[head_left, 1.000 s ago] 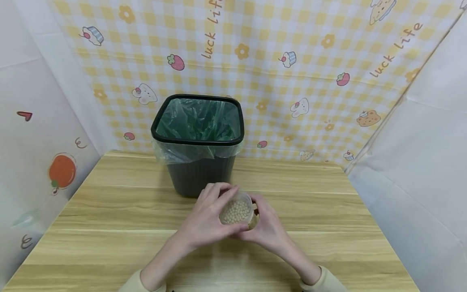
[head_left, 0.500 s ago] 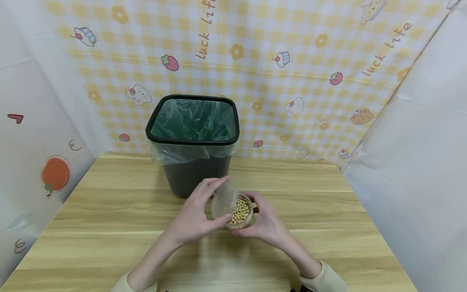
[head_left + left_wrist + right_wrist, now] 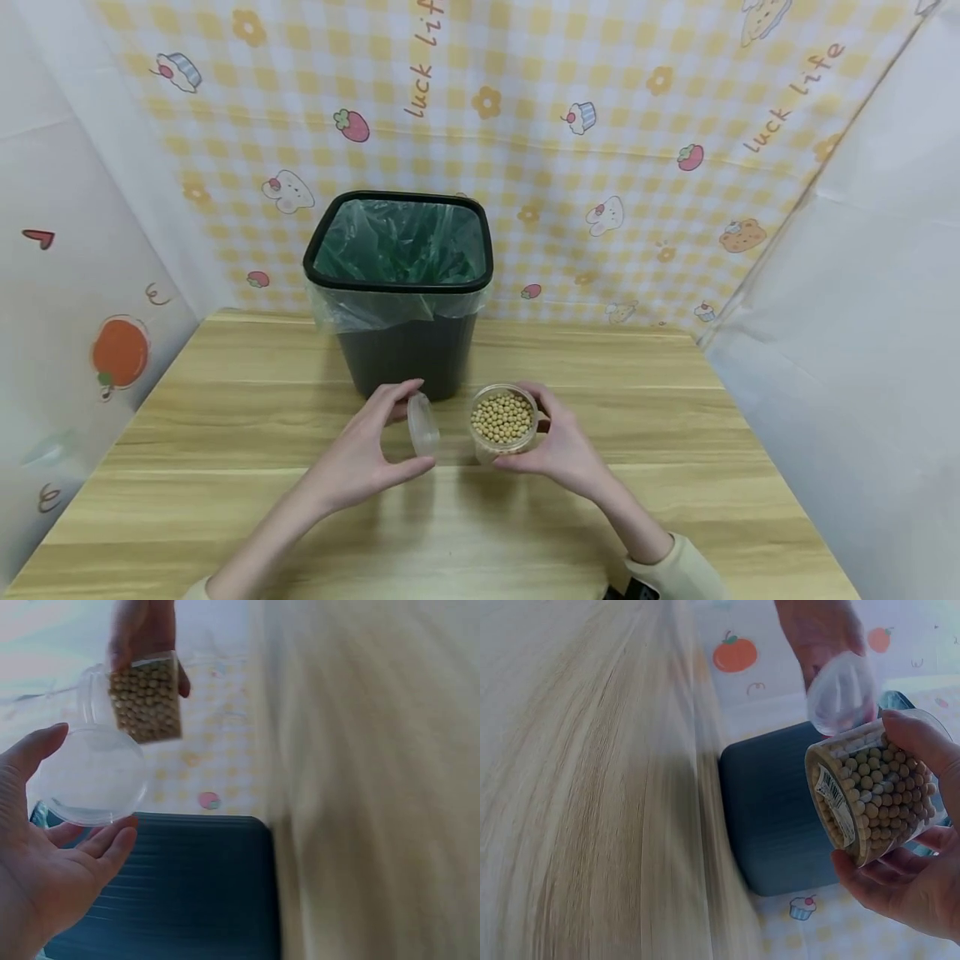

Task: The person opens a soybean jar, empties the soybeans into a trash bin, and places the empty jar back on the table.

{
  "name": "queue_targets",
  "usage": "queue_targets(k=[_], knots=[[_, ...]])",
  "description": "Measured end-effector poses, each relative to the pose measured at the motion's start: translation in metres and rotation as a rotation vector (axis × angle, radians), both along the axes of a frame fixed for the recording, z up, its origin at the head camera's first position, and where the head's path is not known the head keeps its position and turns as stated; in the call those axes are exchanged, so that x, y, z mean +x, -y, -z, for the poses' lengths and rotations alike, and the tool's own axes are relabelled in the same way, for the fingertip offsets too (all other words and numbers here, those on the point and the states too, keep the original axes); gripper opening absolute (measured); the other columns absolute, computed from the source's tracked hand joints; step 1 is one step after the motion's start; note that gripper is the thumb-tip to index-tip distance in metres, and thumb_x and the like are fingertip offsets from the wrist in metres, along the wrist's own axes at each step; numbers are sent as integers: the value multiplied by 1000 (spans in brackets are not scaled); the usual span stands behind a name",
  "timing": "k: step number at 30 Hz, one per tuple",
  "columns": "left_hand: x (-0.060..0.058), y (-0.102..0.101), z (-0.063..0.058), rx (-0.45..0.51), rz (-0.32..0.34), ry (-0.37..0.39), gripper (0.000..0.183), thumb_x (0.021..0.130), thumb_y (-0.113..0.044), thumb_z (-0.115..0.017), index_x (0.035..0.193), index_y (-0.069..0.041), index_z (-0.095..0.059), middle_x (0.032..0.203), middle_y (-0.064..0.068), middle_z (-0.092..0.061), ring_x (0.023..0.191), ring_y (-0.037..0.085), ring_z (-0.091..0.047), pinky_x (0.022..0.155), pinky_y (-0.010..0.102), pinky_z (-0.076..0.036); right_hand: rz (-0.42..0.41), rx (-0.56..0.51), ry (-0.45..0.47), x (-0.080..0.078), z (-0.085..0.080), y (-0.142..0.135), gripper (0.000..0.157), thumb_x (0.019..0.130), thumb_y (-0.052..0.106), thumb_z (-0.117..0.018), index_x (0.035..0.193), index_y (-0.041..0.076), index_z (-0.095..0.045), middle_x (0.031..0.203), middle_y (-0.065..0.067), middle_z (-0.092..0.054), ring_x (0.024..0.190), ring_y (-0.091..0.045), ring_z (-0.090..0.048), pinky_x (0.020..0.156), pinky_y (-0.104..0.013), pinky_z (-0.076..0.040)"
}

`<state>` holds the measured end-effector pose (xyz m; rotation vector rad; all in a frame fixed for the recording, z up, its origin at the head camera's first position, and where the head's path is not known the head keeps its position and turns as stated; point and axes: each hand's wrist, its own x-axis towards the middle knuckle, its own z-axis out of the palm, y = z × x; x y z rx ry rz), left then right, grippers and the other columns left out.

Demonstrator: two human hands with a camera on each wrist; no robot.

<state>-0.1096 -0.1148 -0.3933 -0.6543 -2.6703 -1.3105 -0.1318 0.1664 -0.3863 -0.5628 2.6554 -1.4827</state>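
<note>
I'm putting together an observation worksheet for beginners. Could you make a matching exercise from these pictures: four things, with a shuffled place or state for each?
Things:
1. Lid
2. Jar
3. Bin
4. Label

Places or states:
A. On the base of a bean-filled container
B. Held in the left hand
C. Plastic bag folded over its rim
D. Open, gripped by the right hand

Pairs: 1-B, 2-D, 3-C, 4-A

Left grip [image 3: 51,877] holding clear lid [image 3: 94,772], bean jar [image 3: 146,701] in right grip [image 3: 146,630], dark bin [image 3: 180,889] below
</note>
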Motion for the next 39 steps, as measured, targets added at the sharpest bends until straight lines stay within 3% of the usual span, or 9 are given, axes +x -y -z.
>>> queue_targets(k=[3, 7, 13, 20, 23, 27, 33, 39], knots=[[1, 5, 7, 11, 19, 40, 77, 75, -46, -76, 139, -30, -36, 132, -10, -44, 119, 17, -57, 97, 42, -49, 3, -10, 5, 6, -13, -1, 88, 59, 19, -90, 134, 13, -44, 124, -3, -57, 111, -18, -55, 87, -27, -51], [1, 10, 16, 5, 23, 92, 73, 74, -48, -76, 135, -28, -41, 131, -10, -47, 118, 19, -57, 94, 45, -50, 7, -30, 7, 7, -14, -8, 88, 60, 19, -89, 135, 14, -44, 125, -4, -58, 113, -19, -55, 86, -28, -51], [1, 17, 34, -50, 61, 123, 84, 74, -45, -77, 143, -23, -35, 137, 1, -48, 114, 23, -56, 88, 47, -51, 14, -43, 14, 8, -13, -17, 87, 61, 20, -89, 135, 15, -44, 125, -5, -58, 111, -21, -57, 85, -29, -52], [2, 22, 48, -135, 75, 108, 82, 68, -41, -81, 137, -18, -44, 128, -5, -51, 105, 16, -57, 85, 36, -52, 18, -58, 7, 8, -12, -26, 86, 61, 23, -89, 134, 16, -44, 124, -4, -58, 111, -22, -57, 86, -29, -52], [3, 24, 49, -141, 64, 111, 82, 66, -36, -83, 136, -18, -45, 126, -8, -52, 104, 13, -59, 86, 32, -52, 25, -55, 0, 8, -12, -28, 87, 60, 24, -89, 134, 17, -44, 124, -3, -58, 112, -21, -56, 86, -29, -52], [6, 27, 49, -153, 47, 117, 82, 65, -35, -84, 136, -21, -44, 128, -8, -51, 106, 13, -59, 87, 35, -53, 17, -52, -21, 9, -13, -28, 87, 60, 25, -89, 134, 16, -44, 124, -4, -59, 112, -21, -57, 86, -28, -52], [10, 29, 43, -212, 8, 69, 87, 65, -33, -84, 140, -26, -42, 134, -3, -44, 114, 20, -55, 89, 46, -51, 15, -44, -22, 10, -13, -27, 85, 61, 23, -89, 133, 11, -45, 122, -5, -59, 111, -21, -57, 86, -28, -52], [11, 27, 39, -314, -15, -2, 94, 63, -34, -83, 144, -24, -37, 134, -2, -43, 119, 21, -51, 90, 43, -50, 23, -35, -23, 10, -12, -26, 87, 59, 22, -90, 133, 11, -45, 122, -5, -60, 112, -21, -58, 86, -28, -52]])
